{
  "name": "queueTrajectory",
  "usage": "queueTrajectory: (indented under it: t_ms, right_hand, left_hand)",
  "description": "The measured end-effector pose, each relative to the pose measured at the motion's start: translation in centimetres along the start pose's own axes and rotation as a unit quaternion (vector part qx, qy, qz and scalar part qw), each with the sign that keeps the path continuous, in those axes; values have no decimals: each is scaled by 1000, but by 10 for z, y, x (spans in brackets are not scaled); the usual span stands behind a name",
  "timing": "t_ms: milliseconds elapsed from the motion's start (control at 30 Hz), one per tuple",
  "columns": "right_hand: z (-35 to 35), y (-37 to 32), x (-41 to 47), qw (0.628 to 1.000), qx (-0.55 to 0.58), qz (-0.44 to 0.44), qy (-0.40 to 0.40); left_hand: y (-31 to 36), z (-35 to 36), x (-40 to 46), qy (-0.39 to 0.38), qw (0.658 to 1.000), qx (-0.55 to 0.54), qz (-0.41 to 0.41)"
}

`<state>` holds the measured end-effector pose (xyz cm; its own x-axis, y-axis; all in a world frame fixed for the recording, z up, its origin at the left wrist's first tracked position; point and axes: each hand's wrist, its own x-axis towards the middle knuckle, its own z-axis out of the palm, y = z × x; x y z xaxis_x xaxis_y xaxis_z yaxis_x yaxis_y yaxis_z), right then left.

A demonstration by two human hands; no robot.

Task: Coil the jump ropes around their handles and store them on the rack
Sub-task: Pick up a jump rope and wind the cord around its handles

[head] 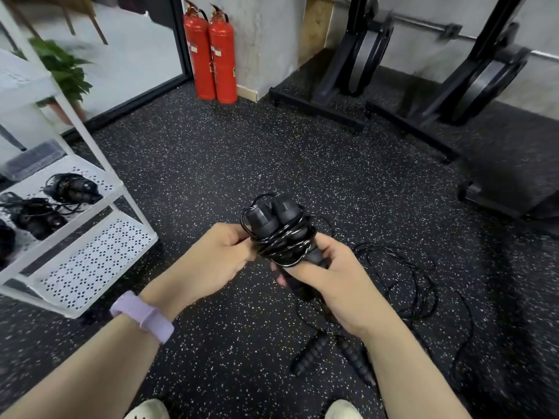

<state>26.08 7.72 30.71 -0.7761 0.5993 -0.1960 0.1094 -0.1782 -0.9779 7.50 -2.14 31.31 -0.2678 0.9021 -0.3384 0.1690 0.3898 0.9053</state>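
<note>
A person stands on the dark speckled floor [211, 164] and holds a black jump rope [279, 234] out in front, up in the air. Its two handles sit side by side, and the thin cord is wound round and round them. The right hand [335, 282] grips the lower part of the handles, with its fingers [298, 272] curled tight around them. The left hand [220, 258] pinches the wound cord on the left side of the bundle, so its fingers are closed on the rope too. A pale purple band [143, 317] goes around the left wrist. Down on the floor, under and to the right of the right hand, lies a second jump rope [402, 285]. Its cord is spread out in big loose loops, and its two bumpy handles [332, 355] lie close together near the person's feet. A white rack [118, 189] stands at the left. Its front edge comes near the left arm. On its middle shelf lie other black ropes [72, 187], already wound up. The bottom shelf [93, 261] has little holes all over it. There is a wide stretch of bare floor between the rack and the hands, and more floor out in front. Far back, two red fire extinguishers [211, 55] stand by the wall. To the right, black gym machines [423, 77] stand along the wall, and their long base bars reach out over the floor.
</note>
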Motion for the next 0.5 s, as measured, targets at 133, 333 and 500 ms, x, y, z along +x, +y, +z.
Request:
queueTrajectory:
  t_ms: [133,333,500]
  right_hand:
    - [5,7,2,999,0,16,29]
    - [-10,11,8,982,-38,26,182]
    - [-14,19,7,945,-281,49,160]
  left_hand:
    - [-6,7,1,94,984,140,56]
    - [-8,2,-4,111,929,332,119]
    - [-7,8,-10,96,832,501,218]
